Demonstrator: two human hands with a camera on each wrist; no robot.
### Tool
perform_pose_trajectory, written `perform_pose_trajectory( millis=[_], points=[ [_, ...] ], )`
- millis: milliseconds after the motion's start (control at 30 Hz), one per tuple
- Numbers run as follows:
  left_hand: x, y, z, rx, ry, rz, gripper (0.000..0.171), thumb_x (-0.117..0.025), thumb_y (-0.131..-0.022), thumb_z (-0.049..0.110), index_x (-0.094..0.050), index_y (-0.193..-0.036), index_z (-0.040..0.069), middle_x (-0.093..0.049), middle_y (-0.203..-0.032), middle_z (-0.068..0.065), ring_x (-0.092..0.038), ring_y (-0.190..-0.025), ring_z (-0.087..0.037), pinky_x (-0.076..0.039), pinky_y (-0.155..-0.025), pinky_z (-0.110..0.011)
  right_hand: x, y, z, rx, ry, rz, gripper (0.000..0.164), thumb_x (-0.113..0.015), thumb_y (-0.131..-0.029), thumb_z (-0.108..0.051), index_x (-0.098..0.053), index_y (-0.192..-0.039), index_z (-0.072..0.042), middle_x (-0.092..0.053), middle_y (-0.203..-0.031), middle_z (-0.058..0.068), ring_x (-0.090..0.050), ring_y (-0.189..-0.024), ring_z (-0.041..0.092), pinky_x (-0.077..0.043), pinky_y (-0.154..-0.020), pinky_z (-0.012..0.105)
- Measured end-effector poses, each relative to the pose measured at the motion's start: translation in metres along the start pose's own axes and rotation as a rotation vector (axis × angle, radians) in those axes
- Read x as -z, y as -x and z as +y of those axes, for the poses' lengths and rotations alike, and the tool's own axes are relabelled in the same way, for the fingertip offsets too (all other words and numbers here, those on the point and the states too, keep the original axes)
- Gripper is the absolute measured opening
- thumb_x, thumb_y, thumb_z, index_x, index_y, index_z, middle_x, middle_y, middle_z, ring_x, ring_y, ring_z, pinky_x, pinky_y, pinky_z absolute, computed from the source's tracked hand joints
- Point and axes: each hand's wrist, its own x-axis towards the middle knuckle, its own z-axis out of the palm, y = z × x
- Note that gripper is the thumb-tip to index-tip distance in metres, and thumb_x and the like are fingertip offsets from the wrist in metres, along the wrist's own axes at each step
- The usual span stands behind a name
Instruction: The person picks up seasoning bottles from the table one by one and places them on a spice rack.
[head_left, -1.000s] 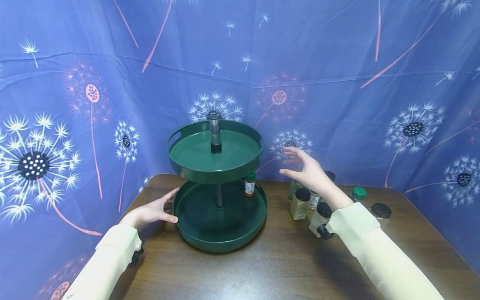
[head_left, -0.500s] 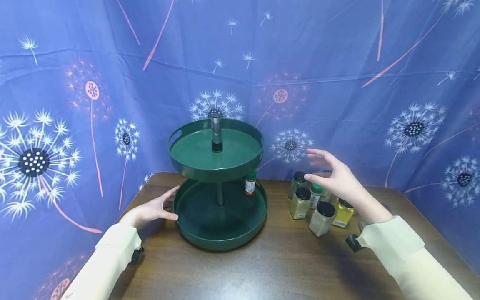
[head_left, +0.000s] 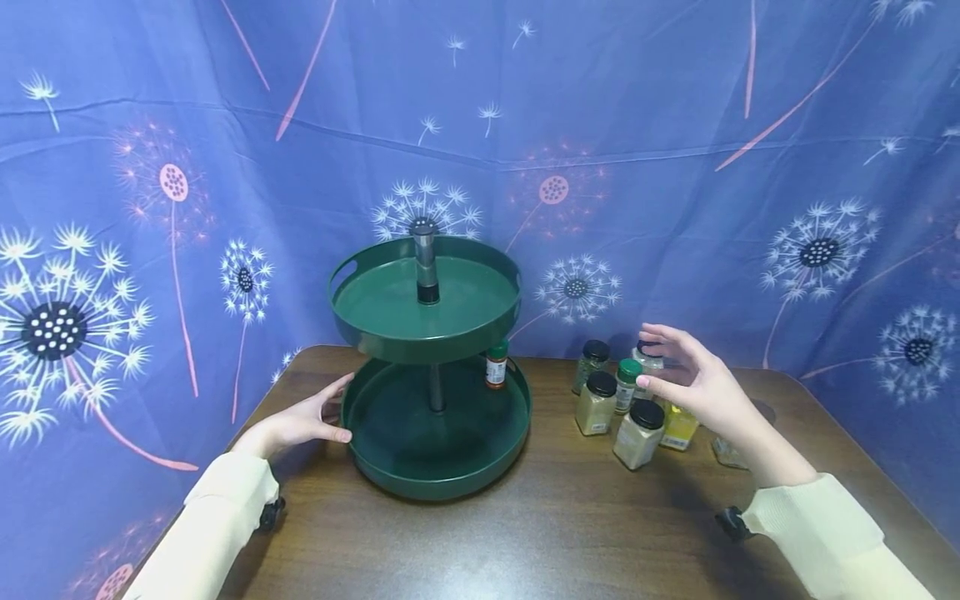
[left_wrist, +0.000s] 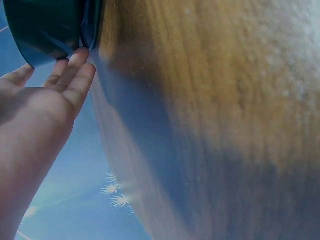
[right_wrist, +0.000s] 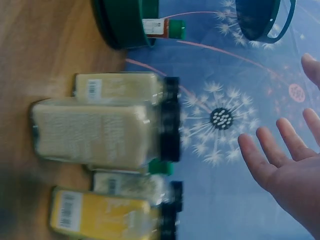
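Note:
A green two-tier round stand [head_left: 435,475] is on the wooden table. My left hand [head_left: 296,423] touches the left side of its lower tray, thumb at the front and the other fingers farther back; the left wrist view shows these fingers [left_wrist: 75,75] extended against the green wall. One small spice jar with a green lid [head_left: 496,369] stands on the lower tray at the right rear. My right hand [head_left: 701,383] hovers over a cluster of spice jars, fingers spread and holding nothing. Nearest it are a green-lidded jar [head_left: 626,385], a black-lidded pale jar [head_left: 639,437] and a yellow jar [head_left: 680,427].
More black-lidded jars stand in the cluster, among them a beige one [head_left: 596,406] and a dark green one [head_left: 591,367]. Another jar [head_left: 729,452] is partly hidden beneath my right forearm. A blue dandelion-print cloth [head_left: 480,108] hangs behind the table [head_left: 525,517].
My right hand has moved right and lower, away from the stand and over the jars, uncovering several of them. My left hand keeps its place at the lower tray.

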Motion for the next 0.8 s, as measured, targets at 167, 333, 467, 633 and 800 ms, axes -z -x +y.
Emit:
perform_pose_trajectory(
  millis=[167, 333, 467, 633, 800],
  points=[
    [0.001, 0.000, 0.000, 0.012, -0.003, 0.003, 0.104, -0.074, -0.082, 0.020, 0.001, -0.152, 0.005, -0.015, -0.149, -0.032, -0.021, -0.135, -0.051, -0.030, -0.104, -0.058, -0.002, 0.012, 0.012, 0.011, -0.058, 0.024, 0.067, -0.069, -0.083, -0.002, -0.039, -0.143, -0.010, -0.050, -0.131, -0.013, -0.052, -0.113, -0.002, -0.047, -0.086, 0.016],
    [0.000, -0.001, 0.002, 0.029, -0.001, -0.002, 0.104, -0.074, -0.081, 0.021, 0.001, -0.152, 0.007, -0.017, -0.148, -0.032, -0.023, -0.134, -0.052, -0.033, -0.103, -0.057, -0.003, 0.022, 0.023, -0.013, -0.083, 0.032, 0.067, -0.068, -0.084, -0.001, -0.038, -0.143, -0.011, -0.048, -0.132, -0.015, -0.049, -0.117, -0.001, -0.047, -0.086, 0.016],
    [-0.001, -0.001, 0.002, 0.029, 0.004, 0.000, 0.104, -0.075, -0.081, 0.022, 0.000, -0.152, 0.008, -0.019, -0.147, -0.032, -0.024, -0.134, -0.052, -0.033, -0.102, -0.057, -0.003, 0.029, 0.032, -0.032, -0.108, 0.027, 0.066, -0.066, -0.086, -0.002, -0.035, -0.144, -0.009, -0.046, -0.135, -0.014, -0.048, -0.118, 0.000, -0.046, -0.086, 0.014],
    [0.000, -0.001, 0.001, 0.026, 0.011, -0.001, 0.104, -0.075, -0.081, 0.021, -0.001, -0.152, 0.008, -0.019, -0.148, -0.031, -0.023, -0.134, -0.051, -0.032, -0.103, -0.057, -0.005, 0.041, 0.046, -0.075, -0.069, 0.029, 0.065, -0.067, -0.086, -0.005, -0.035, -0.144, -0.008, -0.048, -0.135, -0.009, -0.049, -0.116, -0.001, -0.046, -0.084, 0.013],
    [0.000, -0.001, 0.001, 0.027, 0.002, 0.002, 0.103, -0.075, -0.081, 0.021, -0.001, -0.152, 0.008, -0.018, -0.148, -0.030, -0.022, -0.135, -0.050, -0.032, -0.104, -0.057, -0.011, 0.051, 0.058, -0.116, -0.047, 0.028, 0.064, -0.068, -0.087, -0.009, -0.037, -0.143, -0.010, -0.049, -0.132, -0.013, -0.050, -0.114, -0.004, -0.046, -0.080, 0.015]
  ],
)
